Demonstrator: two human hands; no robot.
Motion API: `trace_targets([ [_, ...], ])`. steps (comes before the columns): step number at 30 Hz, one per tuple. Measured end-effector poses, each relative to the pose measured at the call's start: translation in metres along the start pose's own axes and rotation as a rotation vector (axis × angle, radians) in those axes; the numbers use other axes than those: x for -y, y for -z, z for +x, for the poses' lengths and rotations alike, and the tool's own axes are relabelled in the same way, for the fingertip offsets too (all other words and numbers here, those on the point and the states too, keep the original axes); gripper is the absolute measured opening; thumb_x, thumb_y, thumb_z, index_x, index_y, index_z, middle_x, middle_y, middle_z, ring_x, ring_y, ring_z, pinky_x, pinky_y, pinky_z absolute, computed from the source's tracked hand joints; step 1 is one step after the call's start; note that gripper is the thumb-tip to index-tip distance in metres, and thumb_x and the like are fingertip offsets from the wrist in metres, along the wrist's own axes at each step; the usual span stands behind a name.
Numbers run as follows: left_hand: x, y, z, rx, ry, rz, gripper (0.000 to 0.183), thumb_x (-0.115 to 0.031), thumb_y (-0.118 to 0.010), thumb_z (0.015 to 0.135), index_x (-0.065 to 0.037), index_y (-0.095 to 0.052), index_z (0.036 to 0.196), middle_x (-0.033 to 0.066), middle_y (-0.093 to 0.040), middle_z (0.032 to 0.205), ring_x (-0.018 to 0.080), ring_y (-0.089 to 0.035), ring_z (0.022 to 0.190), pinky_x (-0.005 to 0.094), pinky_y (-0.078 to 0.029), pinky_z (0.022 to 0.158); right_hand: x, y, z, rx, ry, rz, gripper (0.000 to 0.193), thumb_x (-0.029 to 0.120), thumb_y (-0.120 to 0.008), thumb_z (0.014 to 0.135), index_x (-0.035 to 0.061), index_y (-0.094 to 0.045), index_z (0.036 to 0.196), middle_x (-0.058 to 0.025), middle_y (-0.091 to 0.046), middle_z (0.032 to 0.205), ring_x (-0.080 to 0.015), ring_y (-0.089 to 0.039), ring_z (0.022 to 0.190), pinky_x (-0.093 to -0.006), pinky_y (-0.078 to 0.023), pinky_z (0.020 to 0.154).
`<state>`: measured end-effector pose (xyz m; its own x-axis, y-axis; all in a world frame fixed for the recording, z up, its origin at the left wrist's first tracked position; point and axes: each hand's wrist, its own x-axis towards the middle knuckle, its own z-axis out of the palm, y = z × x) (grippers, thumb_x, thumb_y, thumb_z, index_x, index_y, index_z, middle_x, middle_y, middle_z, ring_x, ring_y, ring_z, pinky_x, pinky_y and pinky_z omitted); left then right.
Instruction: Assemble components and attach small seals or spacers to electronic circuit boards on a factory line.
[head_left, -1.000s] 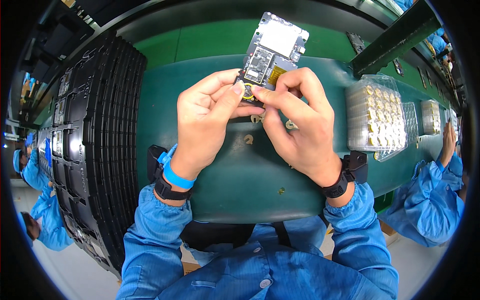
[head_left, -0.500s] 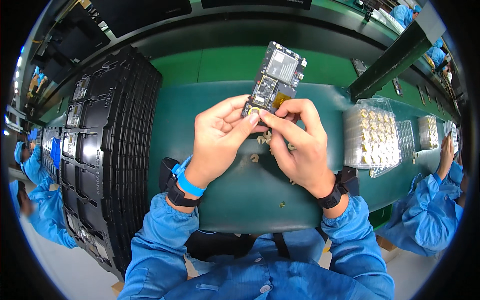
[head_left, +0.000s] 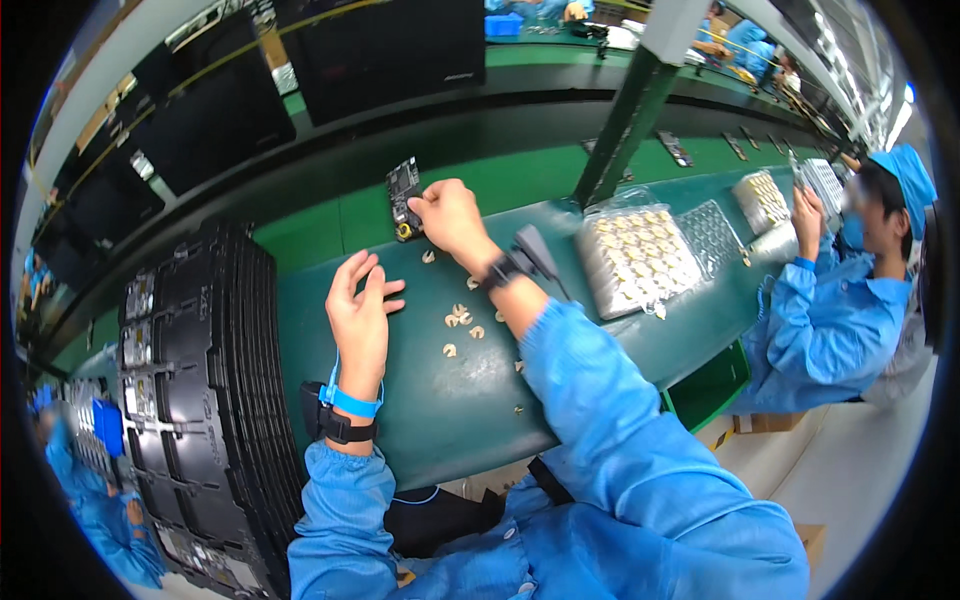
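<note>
My right hand (head_left: pixel 452 218) reaches forward and is closed on the right edge of a black circuit board (head_left: pixel 402 188). The board is over the green strip beyond the mat, and a round yellow-ringed part (head_left: pixel 404 230) shows at its near end. Whether the board rests on the strip or hangs just above it, I cannot tell. Nearer to me, my left hand (head_left: pixel 358 315) hovers over the dark green mat (head_left: pixel 420 400), fingers apart and holding nothing. Several small pale C-shaped pieces (head_left: pixel 459 315) lie scattered on the mat between my arms.
A tall stack of black trays (head_left: pixel 215 400) borders the mat on the left. To the right stand stacked clear blister trays (head_left: pixel 640 262) of pale pieces, by a green post (head_left: pixel 625 130). More boards (head_left: pixel 674 148) lie along the strip. A co-worker (head_left: pixel 830 300) sits at the right.
The circuit board has gone from between both hands to the far strip in my right hand. My left hand has let go and drawn back. The whole view has turned to the right.
</note>
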<state>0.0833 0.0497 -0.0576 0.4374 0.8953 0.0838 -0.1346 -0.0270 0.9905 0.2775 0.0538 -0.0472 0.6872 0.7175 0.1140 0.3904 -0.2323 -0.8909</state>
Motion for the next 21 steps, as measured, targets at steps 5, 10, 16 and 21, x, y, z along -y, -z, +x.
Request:
trace_targets([
  [5,0.007,-0.013,0.002,0.069,0.004,0.042,0.034,-0.003,-0.059,0.104,0.007,-0.056,0.136,0.0207,-0.064,0.134,0.0214,-0.076,0.088,0.0269,-0.060,0.066,-0.034,0.012,0.033,-0.323,0.046,-0.108,0.017,0.010,-0.073,0.092,-0.0056,-0.065,0.090,-0.0303,-0.071,0.094,-0.0500,-0.070,0.095,-0.0535,-0.056,0.083],
  [10,0.013,0.001,0.002,0.079,0.007,0.052,0.027,-0.004,-0.058,0.105,0.006,-0.061,0.130,0.0167,-0.069,0.124,0.0198,-0.075,0.084,0.0263,-0.059,0.065,0.009,0.093,-0.107,-0.114,0.632,-0.353,0.022,0.001,-0.065,0.094,-0.0005,-0.070,0.115,-0.0216,-0.072,0.108,-0.0414,-0.069,0.100,-0.0481,-0.055,0.092],
  [16,0.004,0.002,0.001,0.101,0.010,0.070,0.017,-0.006,-0.060,0.104,0.004,-0.067,0.116,0.0123,-0.074,0.107,0.0173,-0.074,0.078,0.0248,-0.057,0.062,-0.058,0.234,-0.243,-0.590,0.241,-0.435,0.013,0.000,-0.072,0.089,-0.0002,-0.072,0.103,-0.0150,-0.073,0.088,-0.0297,-0.073,0.076,-0.0372,-0.057,0.068],
  [21,0.005,-0.002,0.005,0.133,-0.013,0.128,0.015,-0.006,-0.061,0.104,0.003,-0.068,0.113,0.0113,-0.074,0.103,0.0156,-0.073,0.075,0.0248,-0.055,0.062,-0.137,0.273,-0.242,-0.486,0.048,-0.635,0.026,0.020,-0.080,0.090,0.0015,-0.070,0.106,-0.0135,-0.060,0.100,-0.0333,-0.061,0.098,-0.0433,-0.051,0.086],
])
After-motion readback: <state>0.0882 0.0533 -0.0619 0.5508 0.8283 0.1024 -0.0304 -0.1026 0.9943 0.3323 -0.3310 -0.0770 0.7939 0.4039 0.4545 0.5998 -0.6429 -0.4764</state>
